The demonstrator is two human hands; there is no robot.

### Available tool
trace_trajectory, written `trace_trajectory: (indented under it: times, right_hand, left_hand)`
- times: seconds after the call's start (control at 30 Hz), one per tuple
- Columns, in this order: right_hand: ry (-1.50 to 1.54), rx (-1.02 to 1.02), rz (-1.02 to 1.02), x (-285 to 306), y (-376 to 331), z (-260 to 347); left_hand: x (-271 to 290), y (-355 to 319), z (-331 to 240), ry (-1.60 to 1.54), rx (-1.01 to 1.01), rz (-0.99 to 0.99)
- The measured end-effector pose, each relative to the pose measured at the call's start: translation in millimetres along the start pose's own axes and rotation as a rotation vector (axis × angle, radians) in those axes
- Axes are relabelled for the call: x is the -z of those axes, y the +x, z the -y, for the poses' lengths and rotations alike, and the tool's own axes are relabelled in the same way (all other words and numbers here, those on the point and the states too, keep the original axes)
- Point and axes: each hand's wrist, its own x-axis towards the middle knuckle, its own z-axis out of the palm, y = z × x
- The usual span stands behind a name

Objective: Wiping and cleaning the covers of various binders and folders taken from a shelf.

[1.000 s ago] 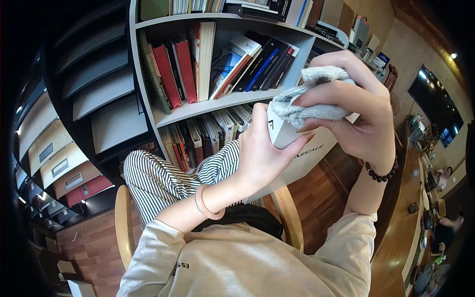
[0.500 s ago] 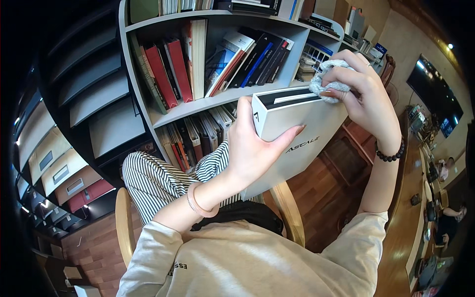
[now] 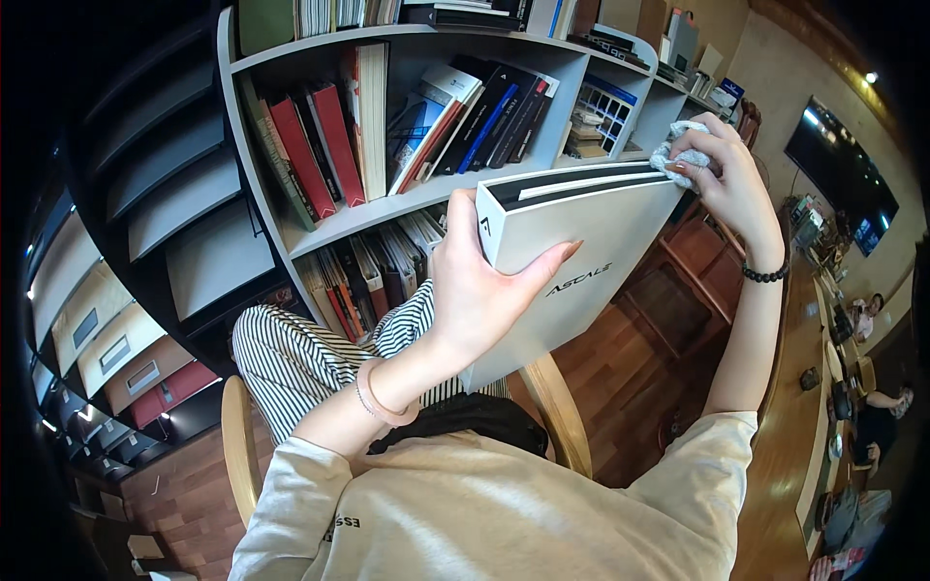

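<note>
Since the earlier frame, the right hand (image 3: pixel 736 184) and its cloth (image 3: pixel 683 155) have slid from the middle of the box (image 3: pixel 581 271) out to its far right corner, and the box has tipped flatter.

Dark drawers (image 3: pixel 126 290) line the far left; beside them a grey shelf (image 3: pixel 407 194) carries leaning red and blue books (image 3: pixel 320 145). Below it sits a wooden chair (image 3: pixel 552 407) draped with striped fabric (image 3: pixel 291 349), over a wood floor (image 3: pixel 659 387). At the right, a long wooden surface (image 3: pixel 794 436) runs under a wall screen (image 3: pixel 843 165), with other people seated at its far end, too small to make out.

The box's lower edge is hidden behind the left hand (image 3: pixel 475 290) and forearm; the lower shelf's books are partly covered too.

The left grip is spread, thumb and fingers clamping the box's near left end, holding it tilted in front of the shelf. The right grip is pressed together, pinching the bunched cloth against the box's top right corner.
</note>
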Motion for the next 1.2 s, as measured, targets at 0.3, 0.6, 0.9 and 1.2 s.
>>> trace_trajectory:
  times: [0.3, 0.6, 0.9, 1.2]
  right_hand:
    - [0.111, -0.118, -0.015, -5.7, -0.3, -0.7]
    - [0.192, 0.113, -0.101, -13.4, 21.4, 66.4]
    - [0.118, 0.272, -0.208, -10.6, 31.8, 128.1]
    - [0.543, 0.139, -0.414, -40.4, 35.4, 110.2]
  left_hand:
    - [-2.8, -1.7, -2.2, 0.014, 0.052, -0.001]
    - [-9.8, -4.2, -1.6, 0.065, 0.039, -0.055]
    - [-14.1, -1.4, -11.7, 0.216, 0.043, -0.050]
    - [-4.1, -2.0, -7.9, 0.194, 0.009, 0.032]
